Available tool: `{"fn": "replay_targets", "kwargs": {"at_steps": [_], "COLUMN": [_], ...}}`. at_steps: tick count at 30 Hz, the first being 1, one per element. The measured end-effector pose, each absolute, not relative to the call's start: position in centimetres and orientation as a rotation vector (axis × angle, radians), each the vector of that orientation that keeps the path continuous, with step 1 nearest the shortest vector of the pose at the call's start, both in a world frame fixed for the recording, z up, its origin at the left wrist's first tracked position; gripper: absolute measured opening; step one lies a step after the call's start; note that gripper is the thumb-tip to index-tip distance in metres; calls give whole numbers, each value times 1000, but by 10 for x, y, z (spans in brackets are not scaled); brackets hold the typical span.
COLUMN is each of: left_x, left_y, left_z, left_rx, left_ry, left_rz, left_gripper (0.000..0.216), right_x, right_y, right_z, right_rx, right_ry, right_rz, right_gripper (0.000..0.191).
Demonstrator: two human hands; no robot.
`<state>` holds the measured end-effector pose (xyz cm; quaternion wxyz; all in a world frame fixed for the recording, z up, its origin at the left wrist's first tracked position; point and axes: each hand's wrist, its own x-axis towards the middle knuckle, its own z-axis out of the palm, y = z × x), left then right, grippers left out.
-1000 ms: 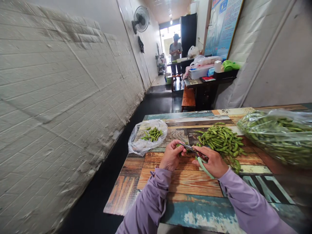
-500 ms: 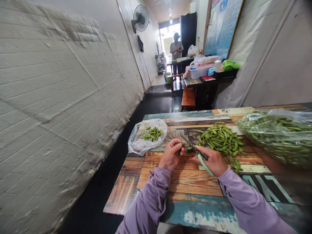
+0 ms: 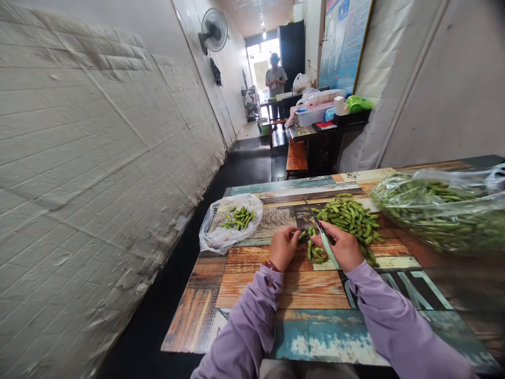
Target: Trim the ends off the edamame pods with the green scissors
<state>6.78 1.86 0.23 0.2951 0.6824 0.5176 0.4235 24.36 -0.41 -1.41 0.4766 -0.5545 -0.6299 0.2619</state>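
Note:
My left hand (image 3: 284, 248) is closed in a pinch, with a green edamame pod (image 3: 303, 235) at its fingertips just above the table. My right hand (image 3: 343, 248) is wrapped round scissors (image 3: 327, 246) with pale green handles, their dark blades pointing away and to the left. A small group of pods (image 3: 316, 253) lies on the tabletop between my hands. Just beyond my right hand is a larger heap of pods (image 3: 351, 216). To the left, a clear plastic bag (image 3: 211, 231) lies spread out with several pods (image 3: 239, 217) on it.
A big clear bag full of pods (image 3: 437, 216) rests at the right of the patterned wooden table (image 3: 284, 289). Behind stand a bench (image 3: 296, 156) and another table loaded with a plastic box (image 3: 310, 117) and bags. A person (image 3: 275, 81) stands far back. A wall runs along the left.
My left hand has turned and reached forward, toward the pods beside the scissors. The scissors' blades now point more steeply away from me. The view has swung slightly right.

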Motion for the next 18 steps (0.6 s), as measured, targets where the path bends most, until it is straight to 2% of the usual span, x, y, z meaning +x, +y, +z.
{"fn": "replay_targets", "kwargs": {"at_steps": [5,8,13,18], "left_x": [79,77,60,49], "left_y": [15,19,25,19], "left_z": [-3,-2,11,23], "left_rx": [2064,2022,1586,1205], "left_ry": [1632,1579,1296,1101], "left_rz": [901,960,1232,1221], "left_gripper": [6,8,9,23], "right_x": [243,242,240,238], "right_y": [-6,-8,-9,-10], "right_z": [-10,-7,-4,-4], "right_rx": [-1336,-1329,-1351,-1310], "right_ry": [-1571,-1579,-1602,-1709], "right_rz": [642,653,620,494], "right_gripper": [50,51,49,48]}}
